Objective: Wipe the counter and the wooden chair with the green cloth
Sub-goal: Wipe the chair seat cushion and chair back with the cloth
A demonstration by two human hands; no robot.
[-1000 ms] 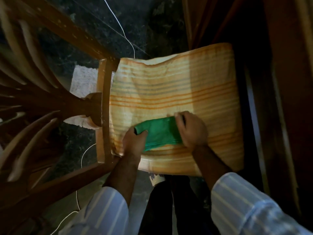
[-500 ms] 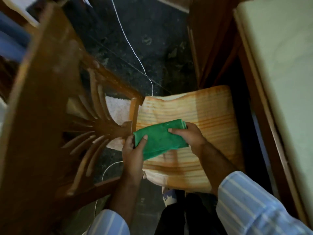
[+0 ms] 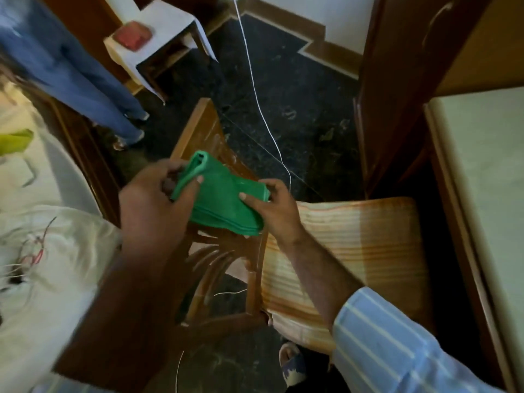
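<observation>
Both my hands hold the folded green cloth (image 3: 224, 199) in the air above the wooden chair's backrest (image 3: 204, 131). My left hand (image 3: 153, 199) grips the cloth's left end, thumb across it. My right hand (image 3: 275, 205) pinches its right end. Below lies the chair's seat, covered by an orange striped cushion (image 3: 348, 251). The carved back slats (image 3: 209, 268) show under my left forearm. The pale counter top (image 3: 487, 171) runs along the right edge.
A white cable (image 3: 263, 109) trails across the dark stone floor. A white plastic stool (image 3: 158, 32) stands at the back left, and a person in blue trousers (image 3: 71, 72) beside it. A wooden cabinet (image 3: 397, 95) stands right of the chair. White fabric (image 3: 42, 265) lies at left.
Both hands have lifted the green cloth off the striped cushion and carried it left, up over the chair's backrest. The view has tilted up and away from the seat.
</observation>
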